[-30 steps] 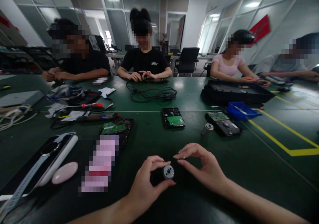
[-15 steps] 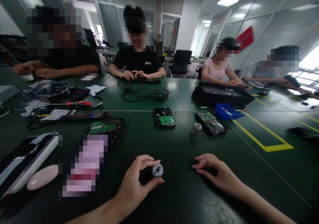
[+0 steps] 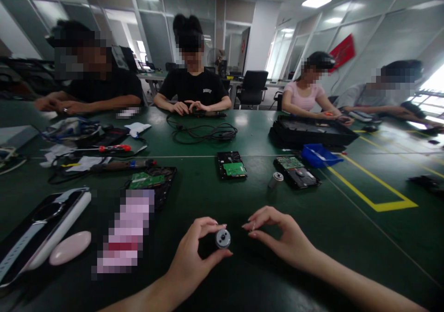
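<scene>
My left hand (image 3: 196, 252) curves around a small round metal motor (image 3: 222, 239), whose end with dark holes faces me. Its fingers lie along the motor's far side and the thumb along the near side. To the right, my right hand (image 3: 277, 232) hovers a short way from the motor, thumb and fingertips pinched together. Something tiny may be between those fingertips, too small to name. A second metal motor (image 3: 276, 180) stands upright beyond my right hand, beside a hard drive (image 3: 298, 172) with a green circuit board.
Farther off are another hard drive (image 3: 232, 165), a coiled black cable (image 3: 208, 131), a blue bin (image 3: 321, 156) and a black tray (image 3: 312, 131). On the left lie a pink oval case (image 3: 70, 247), a watch (image 3: 46, 211) and a red screwdriver (image 3: 116, 148). Several people sit across the table.
My right hand has moved left, closer to the motor, with its fingertips still pinched. My left hand keeps its hold on the motor. The whole view has shifted slightly.
</scene>
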{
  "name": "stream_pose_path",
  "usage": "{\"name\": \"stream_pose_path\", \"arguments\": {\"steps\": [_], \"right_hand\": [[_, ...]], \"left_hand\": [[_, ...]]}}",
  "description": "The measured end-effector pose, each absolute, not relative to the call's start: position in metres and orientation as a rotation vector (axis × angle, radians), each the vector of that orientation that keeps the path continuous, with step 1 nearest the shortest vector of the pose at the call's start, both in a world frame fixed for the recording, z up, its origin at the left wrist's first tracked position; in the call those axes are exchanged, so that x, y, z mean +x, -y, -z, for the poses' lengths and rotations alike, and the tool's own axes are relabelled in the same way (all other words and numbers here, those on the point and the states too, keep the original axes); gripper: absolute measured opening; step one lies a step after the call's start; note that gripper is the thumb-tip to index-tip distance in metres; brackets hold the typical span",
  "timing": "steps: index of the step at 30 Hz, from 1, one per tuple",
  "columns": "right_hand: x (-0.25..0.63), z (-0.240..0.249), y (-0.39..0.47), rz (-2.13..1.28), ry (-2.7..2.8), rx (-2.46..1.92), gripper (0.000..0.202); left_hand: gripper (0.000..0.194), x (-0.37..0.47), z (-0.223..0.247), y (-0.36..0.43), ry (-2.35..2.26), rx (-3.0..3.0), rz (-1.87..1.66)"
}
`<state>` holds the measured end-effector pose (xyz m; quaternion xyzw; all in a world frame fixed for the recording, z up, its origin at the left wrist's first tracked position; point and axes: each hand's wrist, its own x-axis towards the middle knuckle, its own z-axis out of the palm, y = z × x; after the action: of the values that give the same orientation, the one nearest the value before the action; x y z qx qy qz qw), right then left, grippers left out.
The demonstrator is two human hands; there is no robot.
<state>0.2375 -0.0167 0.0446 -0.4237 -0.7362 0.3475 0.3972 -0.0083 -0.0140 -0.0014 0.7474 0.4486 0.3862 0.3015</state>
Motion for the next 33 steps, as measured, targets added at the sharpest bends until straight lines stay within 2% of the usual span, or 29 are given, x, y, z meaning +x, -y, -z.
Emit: {"name": "stream_pose_path", "arguments": {"steps": [6,14,25,33], "right_hand": [[0.191,-0.048,0.006,-0.885,1.934,-0.941,0.009],[0.187,-0.044,0.004,-0.877,1.996,-0.938,0.008],[0.192,-0.046,0.004,-0.785,1.964,-0.957,0.022],[0.185,-0.044,0.005,-0.762,1.967,-0.962,0.015]], "left_hand": [[0.056,-0.007,0.006,0.016,-1.172,1.856,-1.062],[0.055,-0.006,0.002,0.014,-1.151,1.851,-1.061],[0.051,-0.008,0.002,0.016,-1.182,1.884,-1.026],[0.056,-0.007,0.005,0.016,-1.191,1.861,-1.073]]}}
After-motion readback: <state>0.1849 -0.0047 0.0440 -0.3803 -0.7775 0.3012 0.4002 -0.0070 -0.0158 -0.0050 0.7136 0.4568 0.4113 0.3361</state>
